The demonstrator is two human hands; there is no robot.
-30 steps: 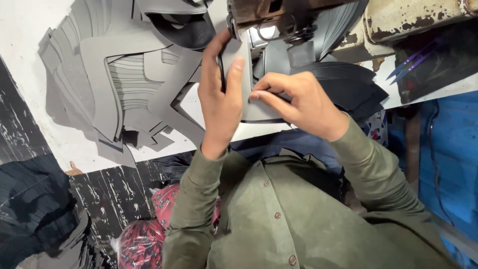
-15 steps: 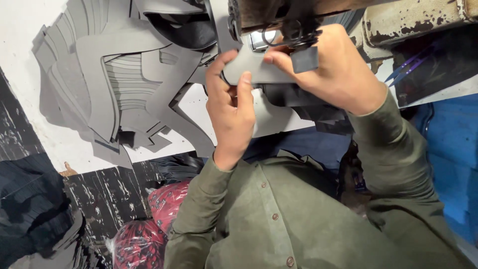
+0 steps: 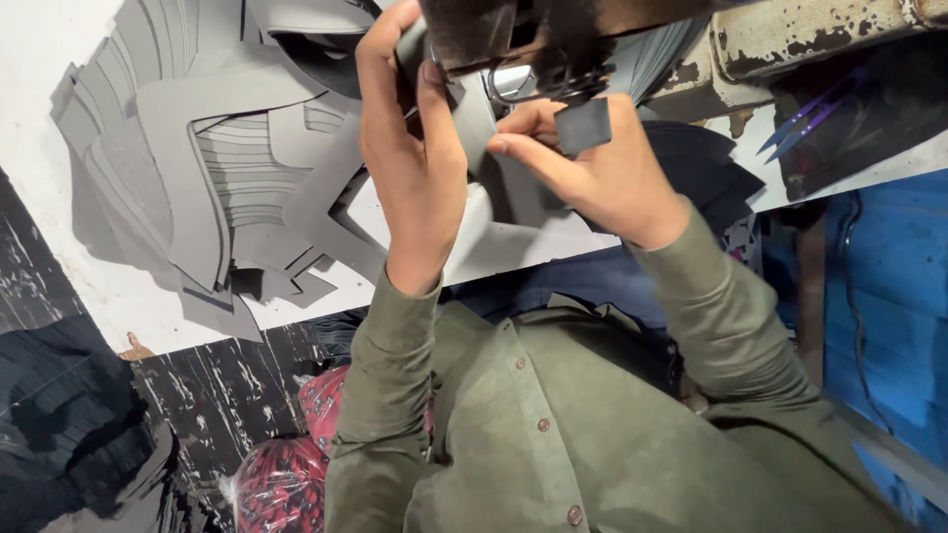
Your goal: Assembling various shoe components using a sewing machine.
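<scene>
Both hands grip one grey piece (image 3: 472,138) under the machine (image 3: 553,30): left hand (image 3: 413,168) fingers curled closed on it, right hand (image 3: 592,173) fingers pinching its edge.

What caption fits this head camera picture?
Left hand and right hand hold a grey cut piece under a sewing machine.

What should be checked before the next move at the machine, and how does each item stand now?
1. Left hand grip on the grey piece: ok, fingers wrap over it.
2. Right hand grip on the dark patch: ok, pinched.
3. Fingers clear of the needle: cannot tell, the machine head hides it.
4. Grey piece flat under the machine: cannot tell.
5. Stack of grey pieces apart from the hands: ok.
</scene>
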